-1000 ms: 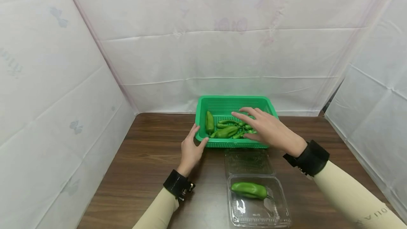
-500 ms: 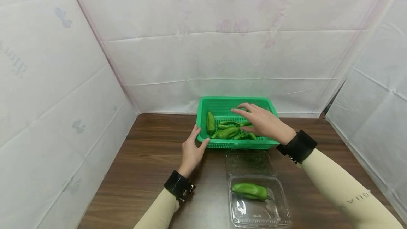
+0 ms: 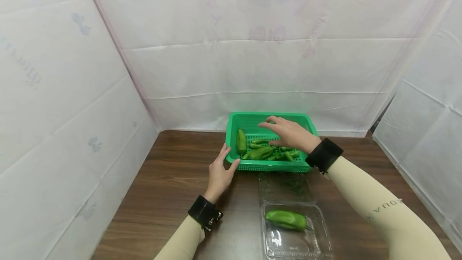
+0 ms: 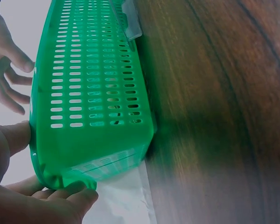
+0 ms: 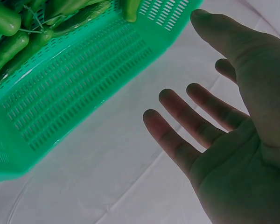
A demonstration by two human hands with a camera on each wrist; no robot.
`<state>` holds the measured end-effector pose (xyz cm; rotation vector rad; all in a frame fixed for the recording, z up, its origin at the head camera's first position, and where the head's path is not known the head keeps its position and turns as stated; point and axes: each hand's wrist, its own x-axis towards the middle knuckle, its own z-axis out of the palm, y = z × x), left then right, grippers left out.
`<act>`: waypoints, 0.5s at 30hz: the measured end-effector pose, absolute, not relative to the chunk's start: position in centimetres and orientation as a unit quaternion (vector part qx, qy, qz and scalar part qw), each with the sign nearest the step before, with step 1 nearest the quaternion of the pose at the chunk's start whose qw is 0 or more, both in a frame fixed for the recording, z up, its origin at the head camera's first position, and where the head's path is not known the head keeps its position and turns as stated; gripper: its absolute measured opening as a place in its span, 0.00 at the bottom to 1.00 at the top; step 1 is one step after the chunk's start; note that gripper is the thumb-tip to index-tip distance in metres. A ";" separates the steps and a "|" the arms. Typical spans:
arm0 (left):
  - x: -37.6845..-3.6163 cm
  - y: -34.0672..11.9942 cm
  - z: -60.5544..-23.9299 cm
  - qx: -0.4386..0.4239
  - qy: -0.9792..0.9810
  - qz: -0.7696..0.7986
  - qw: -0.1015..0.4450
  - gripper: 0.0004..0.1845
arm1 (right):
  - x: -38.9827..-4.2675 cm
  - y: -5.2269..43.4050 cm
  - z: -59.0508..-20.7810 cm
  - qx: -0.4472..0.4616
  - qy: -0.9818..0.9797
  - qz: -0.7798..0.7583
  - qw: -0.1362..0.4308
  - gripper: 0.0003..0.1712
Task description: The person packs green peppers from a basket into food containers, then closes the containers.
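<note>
A green slotted basket stands at the back of the table and holds several green peppers. My left hand braces its near-left corner, with the index finger along the left wall and the thumb against the front wall. My right hand hovers over the basket's far part with fingers spread and nothing in it; its bare palm shows above the basket. In front of the basket, a clear clamshell box lies open and holds one green pepper.
The box's lid lies flat between basket and box. White sheets wall in the brown wooden table at the back and on both sides. Bare tabletop lies left of the basket.
My right hand has slid from above the peppers toward the basket's far side, still holding nothing. The left hand has stayed at the basket's corner.
</note>
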<state>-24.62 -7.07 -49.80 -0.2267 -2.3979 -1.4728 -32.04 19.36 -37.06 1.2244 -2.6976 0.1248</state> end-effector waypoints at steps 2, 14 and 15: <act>-24.7 -7.0 -49.8 -0.081 -0.837 -0.516 0.162 0.31 | -32.4 19.2 -37.2 0.410 -0.908 0.041 0.079 0.39; -25.1 -6.6 -50.1 -0.092 -0.839 -0.508 0.173 0.32 | -34.5 18.5 -38.5 0.392 -0.919 0.019 0.028 0.37; -25.1 -6.7 -50.1 -0.090 -0.839 -0.507 0.173 0.32 | -34.6 18.4 -38.6 0.389 -0.921 0.018 0.022 0.37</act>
